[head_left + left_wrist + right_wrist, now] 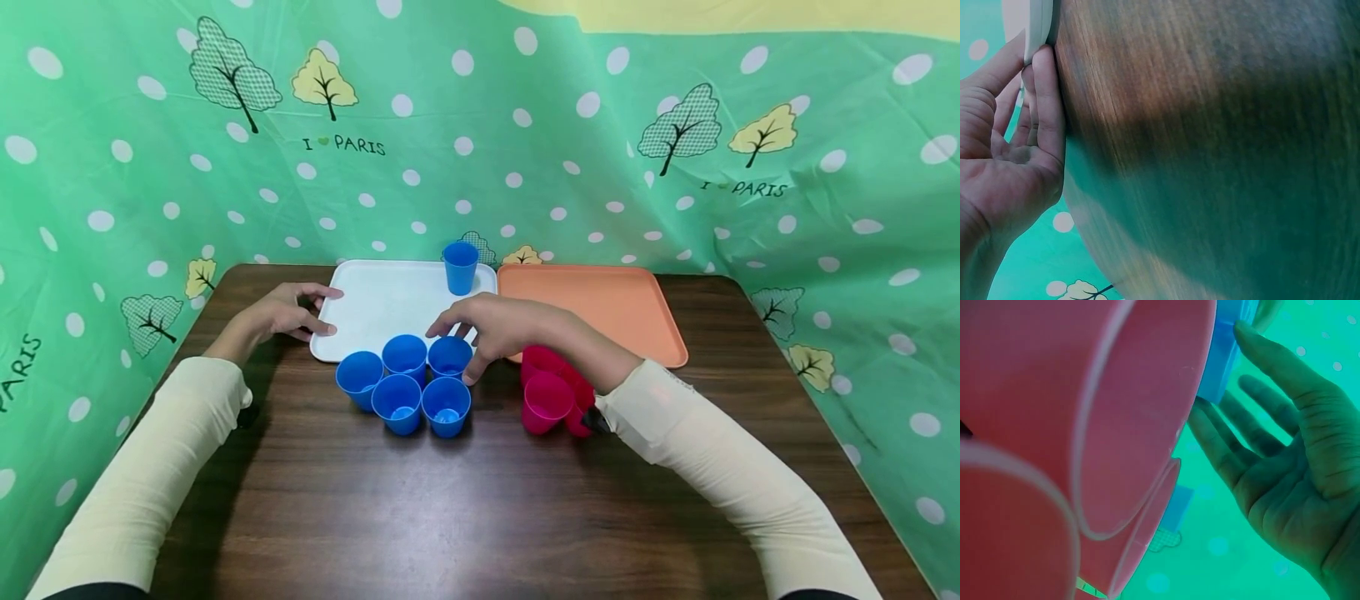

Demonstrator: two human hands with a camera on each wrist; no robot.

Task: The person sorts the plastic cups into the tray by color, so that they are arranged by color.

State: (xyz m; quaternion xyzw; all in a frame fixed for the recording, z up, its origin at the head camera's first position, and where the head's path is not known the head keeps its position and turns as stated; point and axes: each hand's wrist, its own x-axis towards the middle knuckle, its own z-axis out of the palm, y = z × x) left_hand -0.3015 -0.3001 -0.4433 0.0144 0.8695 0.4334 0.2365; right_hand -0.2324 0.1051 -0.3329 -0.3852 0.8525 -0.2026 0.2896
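My left hand (pixel 281 310) holds the left edge of a white tray (pixel 375 304), its thumb and fingers at the rim; the left wrist view shows the hand (pixel 1016 150) against the tray edge (pixel 1039 28). My right hand (pixel 498 329) is over a blue cup (pixel 450 357), with thumb and fingers around its rim. In the right wrist view the hand (pixel 1285 469) has curved fingers about the blue cup (pixel 1225 359), partly hidden by pink cups. Several other blue cups (pixel 396 400) stand beside it. One blue cup (pixel 461 268) stands upright at the tray's far right corner.
An orange tray (pixel 592 296) lies right of the white one. Dark pink cups (pixel 547 400) stand under my right forearm, partly covered by it; close pink cups (pixel 1029 381) fill the right wrist view's left. The wooden table (pixel 450 517) meets a green patterned cloth (pixel 465 150) behind.
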